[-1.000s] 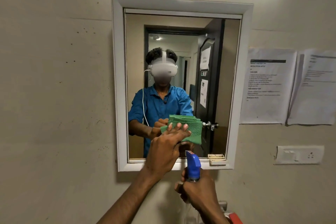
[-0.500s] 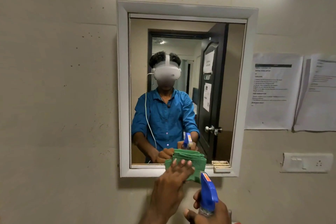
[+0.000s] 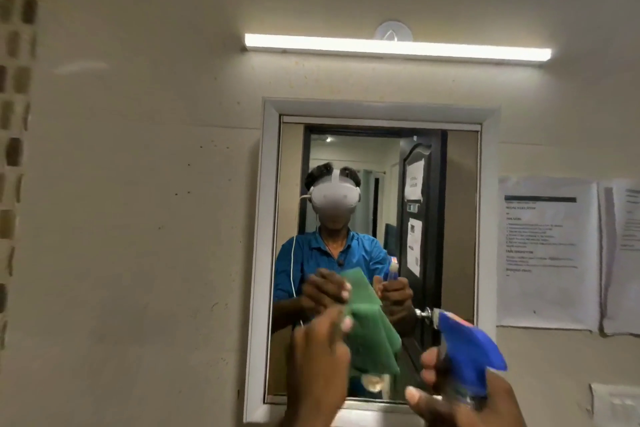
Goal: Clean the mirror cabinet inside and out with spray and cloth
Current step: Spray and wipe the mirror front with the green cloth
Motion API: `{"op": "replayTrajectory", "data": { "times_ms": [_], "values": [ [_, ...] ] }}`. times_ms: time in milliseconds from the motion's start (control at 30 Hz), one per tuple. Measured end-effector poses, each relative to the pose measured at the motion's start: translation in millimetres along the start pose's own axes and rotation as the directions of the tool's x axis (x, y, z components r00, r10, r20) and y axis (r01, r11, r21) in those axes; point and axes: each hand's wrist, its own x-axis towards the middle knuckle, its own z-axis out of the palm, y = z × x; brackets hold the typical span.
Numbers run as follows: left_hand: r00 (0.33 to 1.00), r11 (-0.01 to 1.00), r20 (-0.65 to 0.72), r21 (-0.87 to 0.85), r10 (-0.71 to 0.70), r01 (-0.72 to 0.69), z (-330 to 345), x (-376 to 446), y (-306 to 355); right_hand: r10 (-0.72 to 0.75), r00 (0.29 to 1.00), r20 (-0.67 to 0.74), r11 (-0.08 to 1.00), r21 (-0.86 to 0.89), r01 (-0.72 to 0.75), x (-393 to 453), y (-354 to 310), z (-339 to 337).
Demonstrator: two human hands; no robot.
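Wiping now: my left hand (image 3: 320, 362) has lifted the green cloth (image 3: 372, 333), gripped in its fingers, onto the mirror's (image 3: 377, 218) lower glass; my right hand (image 3: 465, 402) grips the spray bottle (image 3: 467, 350), raised beside it.

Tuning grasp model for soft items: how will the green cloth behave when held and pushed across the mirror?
Likely floppy: the green cloth hangs folded and draped from the left hand, corners drooping. Probably light, since a few fingers hold it up. Pressed on the mirror it should flatten and slide rather than resist.
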Motion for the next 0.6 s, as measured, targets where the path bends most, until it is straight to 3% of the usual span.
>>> {"op": "replayTrajectory", "data": {
  "times_ms": [33, 67, 100, 167, 267, 333, 367, 433, 533, 600],
  "values": [
    [0.997, 0.998, -0.077, -0.068, -0.007, 0.002, -13, 17, 11, -0.036, 0.998, 0.056, 0.999, -0.006, 0.037, -8, -8, 20],
    [0.978, 0.996, -0.205, -0.079, 0.03, -0.047, -30, 38, 24, 0.019, 0.989, 0.147, 1.0, 0.008, -0.021, -2, -20, 16],
    [0.938, 0.991, -0.334, -0.058, 0.092, -0.117, -45, 59, 40, 0.008, 0.989, 0.15, 0.999, -0.043, -0.002, 1, -38, 25],
    [0.831, 0.963, -0.499, 0.031, 0.247, -0.268, -72, 98, 72, -0.059, 0.978, 0.2, 0.991, -0.11, 0.082, 17, -55, 41],
    [0.624, 0.855, -0.615, 0.172, 0.482, -0.49, -96, 148, 115, -0.092, 0.97, 0.224, 0.976, -0.172, 0.133, 33, -73, 56],
    [0.549, 0.756, -0.561, 0.24, 0.62, -0.609, -98, 175, 123, -0.06, 0.962, 0.266, 0.985, -0.139, 0.1, 44, -80, 72],
    [0.549, 0.717, -0.486, 0.283, 0.68, -0.637, -95, 183, 120, -0.054, 0.964, 0.261, 0.989, -0.121, 0.088, 49, -82, 78],
    [0.584, 0.648, -0.282, 0.367, 0.761, -0.667, -85, 195, 104, -0.039, 0.964, 0.264, 0.993, -0.101, 0.068, 58, -87, 92],
    [0.645, 0.585, 0.019, 0.401, 0.764, -0.705, -72, 199, 66, -0.011, 0.967, 0.255, 0.992, -0.12, 0.042, 68, -83, 110],
    [0.652, 0.564, 0.133, 0.393, 0.746, -0.726, -66, 199, 46, 0.012, 0.973, 0.229, 0.991, -0.134, 0.019, 72, -78, 120]
  ]
}}
